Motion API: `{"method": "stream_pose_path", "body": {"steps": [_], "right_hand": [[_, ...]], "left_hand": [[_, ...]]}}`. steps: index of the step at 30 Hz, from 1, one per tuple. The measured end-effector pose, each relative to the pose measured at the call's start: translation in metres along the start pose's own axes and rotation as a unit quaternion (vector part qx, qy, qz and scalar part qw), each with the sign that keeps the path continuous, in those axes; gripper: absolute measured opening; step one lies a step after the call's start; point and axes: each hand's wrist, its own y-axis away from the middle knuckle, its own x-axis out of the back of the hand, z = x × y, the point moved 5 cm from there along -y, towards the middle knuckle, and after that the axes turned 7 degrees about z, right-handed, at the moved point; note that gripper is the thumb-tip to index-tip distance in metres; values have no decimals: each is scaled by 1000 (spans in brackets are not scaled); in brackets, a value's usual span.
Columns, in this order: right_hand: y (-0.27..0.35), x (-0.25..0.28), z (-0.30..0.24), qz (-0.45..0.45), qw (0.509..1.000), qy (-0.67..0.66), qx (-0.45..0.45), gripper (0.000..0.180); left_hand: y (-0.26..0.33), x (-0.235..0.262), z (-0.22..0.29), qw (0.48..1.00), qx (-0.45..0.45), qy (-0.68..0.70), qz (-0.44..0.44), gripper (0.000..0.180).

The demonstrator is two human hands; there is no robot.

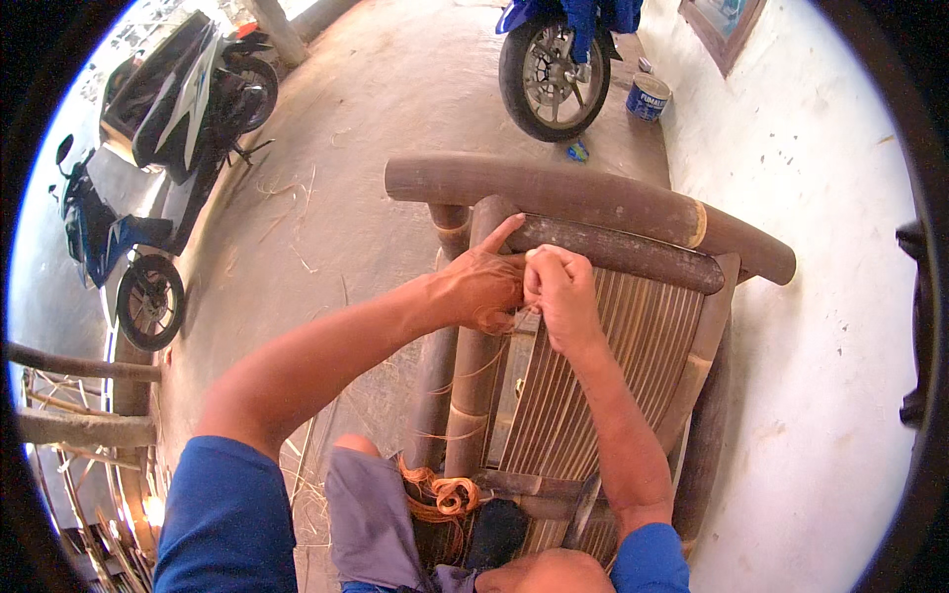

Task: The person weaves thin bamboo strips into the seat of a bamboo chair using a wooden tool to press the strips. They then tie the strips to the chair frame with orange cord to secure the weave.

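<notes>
A brown bamboo seat or bench with a panel of thin slats lies before me. At its upper left corner, my left hand rests against the round pole, index finger stretched out on the bamboo and the other fingers curled. Touching it, my right hand is closed in a pinch. A thin orange-brown binding strand loops about both hands and trails down past the pole; the fingers hide where it is gripped. Lower down, a bundle of orange strands hangs by my knee.
A white wall stands close on the right. Beyond the bench are a motorcycle wheel and a blue-and-white paint can. Motorcycles are parked at the far left, with bamboo poles at the near left. Loose fibres lie on the concrete floor.
</notes>
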Motion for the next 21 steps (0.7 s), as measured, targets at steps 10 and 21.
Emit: {"method": "stream_pose_path", "body": {"steps": [10,21], "right_hand": [[129,-31,36,-87,926,308,201,29],[36,-54,-16,-50,923,324,201,39]], "left_hand": [[76,-46,59,899,365,41,239,116],[77,-91,71,778,361,338,387,112]]}}
